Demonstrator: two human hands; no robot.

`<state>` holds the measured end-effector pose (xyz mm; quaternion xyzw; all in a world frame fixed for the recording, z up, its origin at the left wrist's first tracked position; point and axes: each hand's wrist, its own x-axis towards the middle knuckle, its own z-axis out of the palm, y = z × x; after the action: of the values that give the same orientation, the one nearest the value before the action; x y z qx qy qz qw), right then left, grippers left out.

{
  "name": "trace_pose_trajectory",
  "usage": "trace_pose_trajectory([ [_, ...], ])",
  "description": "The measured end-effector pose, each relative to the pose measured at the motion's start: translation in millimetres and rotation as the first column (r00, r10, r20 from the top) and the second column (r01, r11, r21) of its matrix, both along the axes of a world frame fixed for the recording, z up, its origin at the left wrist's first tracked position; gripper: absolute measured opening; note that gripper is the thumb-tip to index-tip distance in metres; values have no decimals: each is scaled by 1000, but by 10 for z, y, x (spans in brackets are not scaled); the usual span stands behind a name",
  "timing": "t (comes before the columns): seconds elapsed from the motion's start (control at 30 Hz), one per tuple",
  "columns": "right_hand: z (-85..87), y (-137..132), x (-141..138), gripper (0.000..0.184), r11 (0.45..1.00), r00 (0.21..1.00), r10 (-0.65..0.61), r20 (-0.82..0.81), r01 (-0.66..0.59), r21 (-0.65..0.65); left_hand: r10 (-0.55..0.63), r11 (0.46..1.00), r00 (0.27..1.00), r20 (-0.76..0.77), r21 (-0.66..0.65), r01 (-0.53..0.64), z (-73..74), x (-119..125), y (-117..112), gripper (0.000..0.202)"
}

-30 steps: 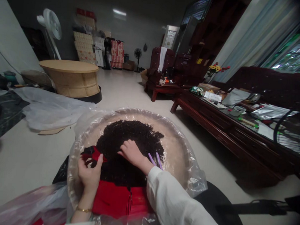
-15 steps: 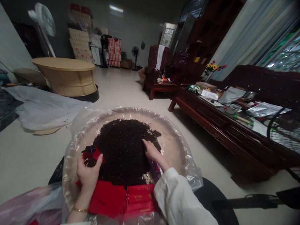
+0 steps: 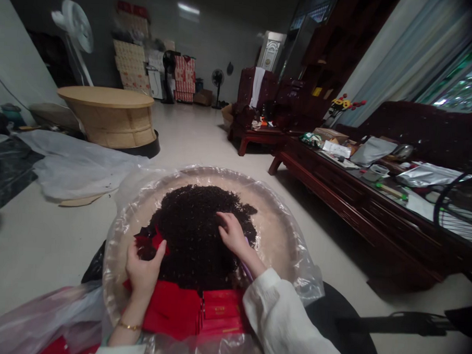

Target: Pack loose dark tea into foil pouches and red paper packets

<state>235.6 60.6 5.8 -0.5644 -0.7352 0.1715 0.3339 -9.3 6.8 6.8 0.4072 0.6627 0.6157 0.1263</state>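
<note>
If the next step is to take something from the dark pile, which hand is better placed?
Probably the right hand: it is over the dark pile, thumb and fingers apart, with nothing visibly held. The left hand is at the pile's left side, occupied with a red packet.

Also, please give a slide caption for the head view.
Left hand holds a red packet, right hand over dark pile in plastic-lined tray.
</note>
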Motion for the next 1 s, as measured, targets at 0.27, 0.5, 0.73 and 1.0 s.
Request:
trace_pose_trajectory([
  [0.27,-225,-65,-258,59,972,965,-153,211,186,-143,1,1000,1000,-19,-13,-1,-4,1,-10,51],
  [0.5,67,-130,-445,46,991,949,-135,285,136,15,8,1000,999,-41,-20,-9,-1,9,-16,53],
  [0.73,249,-189,-573,38,999,894,-50,445,37,38,-42,997,998,-57,-69,38,-66,18,-17,62],
  [1.0,329,-155,-555,24,997,888,42,459,-66,37,-223,974,964,-142,-81,213,-163,41,-20,65],
])
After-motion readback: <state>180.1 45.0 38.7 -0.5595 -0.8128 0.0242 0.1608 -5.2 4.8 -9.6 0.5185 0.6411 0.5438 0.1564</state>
